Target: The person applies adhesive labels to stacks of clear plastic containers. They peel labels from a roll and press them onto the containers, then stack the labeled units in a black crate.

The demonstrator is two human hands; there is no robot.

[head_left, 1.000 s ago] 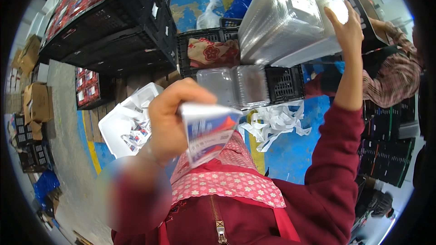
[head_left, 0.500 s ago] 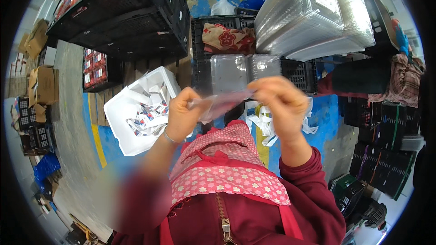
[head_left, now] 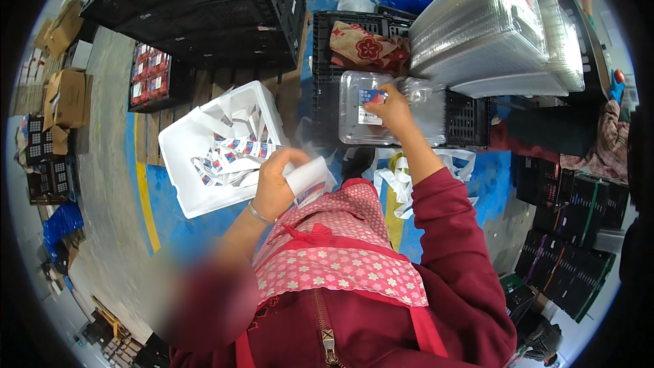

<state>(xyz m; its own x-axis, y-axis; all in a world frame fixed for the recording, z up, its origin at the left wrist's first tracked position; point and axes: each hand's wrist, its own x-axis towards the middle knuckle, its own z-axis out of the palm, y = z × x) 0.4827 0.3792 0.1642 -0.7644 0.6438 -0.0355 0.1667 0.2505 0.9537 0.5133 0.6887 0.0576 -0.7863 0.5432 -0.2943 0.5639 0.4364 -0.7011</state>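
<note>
My right hand [head_left: 391, 110] reaches forward and presses a white and blue label [head_left: 370, 105] onto the lid of a clear plastic box [head_left: 361, 119], which rests on a black crate [head_left: 464, 120]. My left hand [head_left: 276, 180] stays close to my chest, holding a white strip of backing paper [head_left: 310, 180]. To its left stands a white bin [head_left: 197, 184] with several peeled paper scraps inside.
A tall stack of clear plastic boxes [head_left: 492, 34] leans at the upper right. Black crates [head_left: 204, 0] stand behind the bin, one holding a red patterned cloth [head_left: 366, 46]. White paper strips [head_left: 402, 177] lie on the blue floor. Cardboard boxes [head_left: 65, 95] sit far left.
My two hands were together at my chest peeling a label. My right hand has since gone forward and set the label on the clear box; my left hand kept the backing paper.
</note>
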